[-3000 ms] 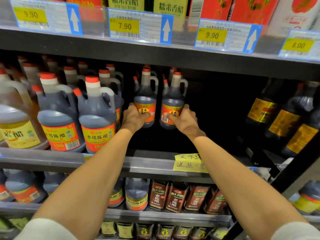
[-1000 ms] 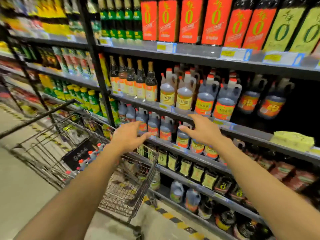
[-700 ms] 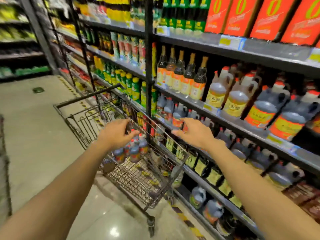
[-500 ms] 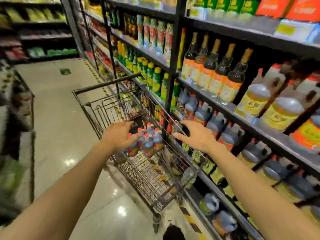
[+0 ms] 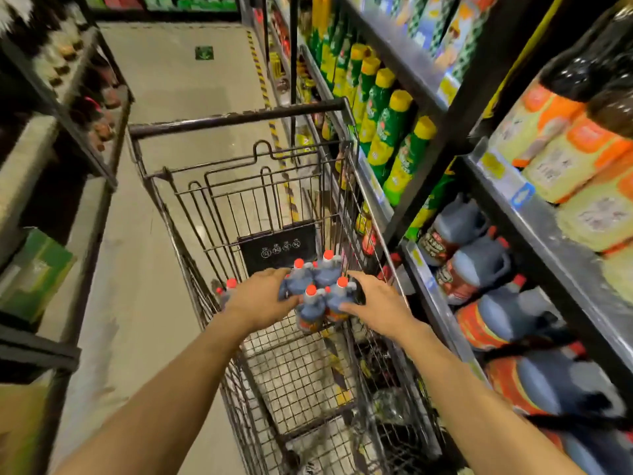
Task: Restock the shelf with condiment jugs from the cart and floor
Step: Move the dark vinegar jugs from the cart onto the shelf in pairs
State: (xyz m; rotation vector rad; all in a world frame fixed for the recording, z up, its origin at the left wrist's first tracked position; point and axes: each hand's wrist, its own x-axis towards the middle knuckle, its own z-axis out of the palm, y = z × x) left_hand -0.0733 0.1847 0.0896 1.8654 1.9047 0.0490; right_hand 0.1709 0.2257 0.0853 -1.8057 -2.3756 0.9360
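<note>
A cluster of four jugs (image 5: 317,289), dark with red caps, stands in the far end of the cart (image 5: 239,118), close against its right-hand wire wall. My left hand (image 5: 262,296) presses against the cluster's left side, fingers spread and only lightly bent over the nearest jug. My right hand (image 5: 375,305) is at the cluster's right side, thumb reaching toward the front jug; whether those fingers have closed on anything I cannot tell, since motion blur softens them. One more red-capped jug (image 5: 228,289) stands apart by the cart's left wall, just beyond my left wrist. The cart is parked in an aisle, touching or nearly touching the shelf (image 5: 507,186) on my right, where larger dark jugs with orange labels lie along the lower tier and green bottles with yellow caps stand farther along. I judge this to be the pickup step: I am gathering jugs from the cart to carry to the shelf. The next move calls for a firm hold on handles or necks, one per hand, then a lift clear of the wire rim.
</note>
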